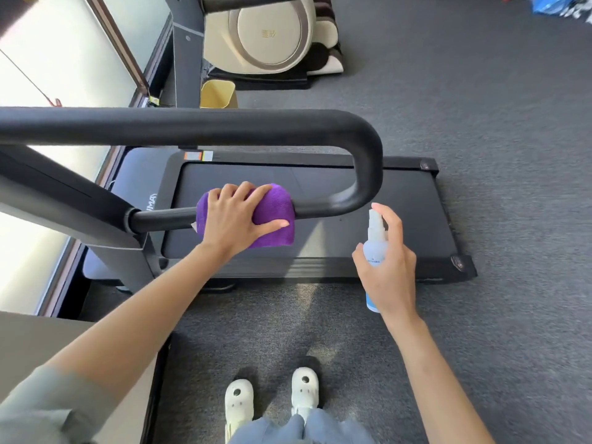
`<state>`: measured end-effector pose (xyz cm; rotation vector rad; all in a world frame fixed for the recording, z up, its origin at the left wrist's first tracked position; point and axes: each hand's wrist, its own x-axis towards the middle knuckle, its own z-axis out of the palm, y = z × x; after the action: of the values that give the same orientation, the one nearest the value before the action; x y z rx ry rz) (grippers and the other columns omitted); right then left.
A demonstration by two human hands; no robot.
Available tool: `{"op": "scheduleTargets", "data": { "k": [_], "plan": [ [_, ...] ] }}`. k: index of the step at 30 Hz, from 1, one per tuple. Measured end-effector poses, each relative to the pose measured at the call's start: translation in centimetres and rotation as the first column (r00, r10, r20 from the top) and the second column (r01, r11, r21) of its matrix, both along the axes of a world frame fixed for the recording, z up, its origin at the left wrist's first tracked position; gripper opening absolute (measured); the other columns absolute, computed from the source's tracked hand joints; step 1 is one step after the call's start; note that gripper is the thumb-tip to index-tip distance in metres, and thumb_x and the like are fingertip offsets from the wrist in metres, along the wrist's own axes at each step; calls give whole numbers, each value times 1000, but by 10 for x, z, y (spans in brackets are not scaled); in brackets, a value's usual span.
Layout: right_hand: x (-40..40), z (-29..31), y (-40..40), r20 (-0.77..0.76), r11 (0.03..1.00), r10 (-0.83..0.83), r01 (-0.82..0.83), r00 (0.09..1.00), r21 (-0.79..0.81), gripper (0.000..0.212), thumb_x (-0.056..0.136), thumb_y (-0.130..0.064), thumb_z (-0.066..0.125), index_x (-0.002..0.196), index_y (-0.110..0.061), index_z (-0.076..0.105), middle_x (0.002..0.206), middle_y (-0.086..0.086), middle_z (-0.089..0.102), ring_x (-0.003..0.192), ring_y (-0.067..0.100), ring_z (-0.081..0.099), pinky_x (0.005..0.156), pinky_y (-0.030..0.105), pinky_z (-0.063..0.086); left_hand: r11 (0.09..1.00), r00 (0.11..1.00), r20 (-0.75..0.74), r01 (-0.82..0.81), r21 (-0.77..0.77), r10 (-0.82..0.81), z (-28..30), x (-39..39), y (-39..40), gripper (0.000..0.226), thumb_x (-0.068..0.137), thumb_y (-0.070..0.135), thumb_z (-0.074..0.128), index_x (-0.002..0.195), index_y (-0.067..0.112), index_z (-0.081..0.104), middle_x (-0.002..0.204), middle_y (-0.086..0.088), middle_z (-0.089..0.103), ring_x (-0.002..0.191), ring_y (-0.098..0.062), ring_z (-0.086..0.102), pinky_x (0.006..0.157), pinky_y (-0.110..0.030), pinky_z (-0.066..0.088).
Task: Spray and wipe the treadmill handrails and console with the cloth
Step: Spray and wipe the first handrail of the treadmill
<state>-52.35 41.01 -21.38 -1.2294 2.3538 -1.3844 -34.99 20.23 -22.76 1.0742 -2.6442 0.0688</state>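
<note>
While the person stands on grey carpet [480,91] beside the treadmill [320,267], the left hand [235,219] wraps a purple cloth [275,216] around the near run of the black handrail [368,161]. The fingers curl over the top of the cloth and the thumb lies along its near face, so the hand is clamped on cloth and rail together. The cloth sits between the handrail's curved end and the joint where the rail meets the grey upright [105,219]. The handrail forms a U: its far run crosses above the cloth, bends at the end away from the upright, and returns to the cloth.

The right hand [389,267] grips a small pale blue spray bottle [374,248], held upright just off the curved end of the handrail on the near side. Its fingers close round the bottle body and the index finger rests over the clear nozzle top. The bottle does not touch the handrail.

Beneath the handrail lies the dark running belt [400,213]. Beyond the handrail's far run stand a yellow bin [217,94] and a cream, round-faced machine [272,33]. Nearer than the handrail, at the bottom, are two white clogs [272,398] on the carpet. The treadmill's console cannot be made out.
</note>
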Motion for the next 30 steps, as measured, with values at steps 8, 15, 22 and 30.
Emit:
{"op": "scheduleTargets", "data": {
  "k": [8, 15, 22, 30],
  "plan": [
    [-12, 0, 16, -27, 1000, -27, 26, 999, -12, 66, 83, 1, 64, 136, -30, 42, 119, -16, 54, 81, 31, 60, 75, 40, 51, 993, 994, 1, 107, -47, -107, 9, -113, 48, 88, 77, 84, 29, 135, 21, 48, 116, 2, 60, 97, -23, 56, 83, -39, 39],
    [-4, 4, -2, -12, 999, 0, 0, 1000, -32, 63, 83, 1, 63, 137, -26, 45, 108, -9, 62, 75, 33, 58, 73, 43, 52, 990, 991, -5, 137, -25, -137, -2, -36, 11, 81, 79, 82, 32, 127, 21, 57, 109, -1, 61, 93, -27, 55, 80, -41, 41],
    [-1, 2, -5, -34, 997, -13, 11, 999, -70, 65, 82, 2, 64, 135, -28, 44, 104, -13, 59, 72, 27, 56, 71, 38, 48, 999, 998, -69, -16, -33, 14, -6, -31, 15, 73, 84, 77, 28, 115, 19, 62, 107, 0, 65, 93, -28, 57, 82, -43, 38],
    [-9, 3, 4, -60, 997, -16, 12, 998, -72, 67, 82, 2, 65, 135, -32, 40, 114, -46, 47, 79, 15, 57, 72, 21, 47, 997, 966, -257, 18, 79, 3, 12, -112, 62, 65, 82, 70, 44, 111, 16, 62, 107, 2, 64, 94, -24, 57, 87, -40, 37]
  ]
}}
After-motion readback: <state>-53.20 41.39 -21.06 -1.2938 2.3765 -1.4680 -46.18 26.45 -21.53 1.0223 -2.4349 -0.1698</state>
